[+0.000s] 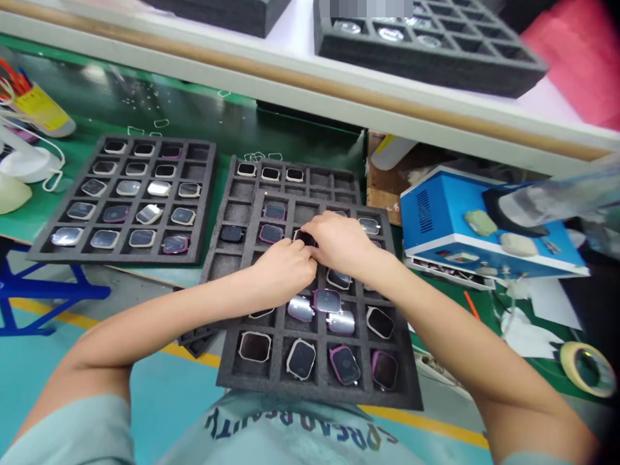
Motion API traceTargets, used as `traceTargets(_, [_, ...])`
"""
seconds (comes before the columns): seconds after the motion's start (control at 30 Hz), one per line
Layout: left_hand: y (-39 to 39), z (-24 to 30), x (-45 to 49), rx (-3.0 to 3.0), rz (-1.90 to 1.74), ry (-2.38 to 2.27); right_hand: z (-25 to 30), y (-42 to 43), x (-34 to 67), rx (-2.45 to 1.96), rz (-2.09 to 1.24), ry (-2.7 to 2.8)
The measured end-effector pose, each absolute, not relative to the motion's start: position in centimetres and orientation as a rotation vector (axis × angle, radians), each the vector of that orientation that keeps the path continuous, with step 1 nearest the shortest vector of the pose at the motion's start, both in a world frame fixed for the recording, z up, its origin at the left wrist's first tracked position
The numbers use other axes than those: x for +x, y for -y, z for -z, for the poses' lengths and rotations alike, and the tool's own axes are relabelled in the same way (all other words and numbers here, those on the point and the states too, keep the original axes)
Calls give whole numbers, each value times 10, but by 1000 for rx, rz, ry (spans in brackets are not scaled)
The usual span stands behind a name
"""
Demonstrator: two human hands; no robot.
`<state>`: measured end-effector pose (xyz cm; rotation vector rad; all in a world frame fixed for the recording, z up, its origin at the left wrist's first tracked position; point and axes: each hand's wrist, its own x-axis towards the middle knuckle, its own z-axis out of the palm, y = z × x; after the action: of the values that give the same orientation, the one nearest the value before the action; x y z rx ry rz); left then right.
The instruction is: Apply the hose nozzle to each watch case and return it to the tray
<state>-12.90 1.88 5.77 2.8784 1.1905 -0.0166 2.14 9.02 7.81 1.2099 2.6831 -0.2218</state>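
Note:
Both my hands meet over the black foam tray (227, 378) that rests on my lap. My left hand (283, 271) and my right hand (341, 242) are closed, pinching a small dark watch case (305, 237) between their fingertips above the tray's middle cells. The near cells hold watch cases with pink, silver and white rims (345, 365). Under this tray lies a second foam tray (232, 187) with a few cases in its far row.
A third foam tray (203, 194) full of watch cases lies on the green bench at left. A blue machine (436, 213) stands at right, a tape roll (587, 368) further right. More foam trays (436, 64) sit on the upper shelf.

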Motion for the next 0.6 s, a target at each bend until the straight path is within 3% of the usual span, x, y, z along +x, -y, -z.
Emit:
traceTargets(0.17, [-16,-61,-129,2865,19,-1217,-77,-99,20,1280,334,-2689])
traceTargets(0.37, [-12,-61,-132,2825,-11,-1161,-69,-159,56,1346,1198,-2757])
traceTargets(0.43, [-12,-66,-135,2822,22,-1119,-65,-195,67,1578,1074,-2817])
traceTargets(0.53, [-23,-84,-145,2788,-71,-1110,-53,-249,76,1792,444,-2778])
traceTargets(0.6, [-48,-98,-151,2763,-250,-1166,-43,-275,77,1799,378,-2718])
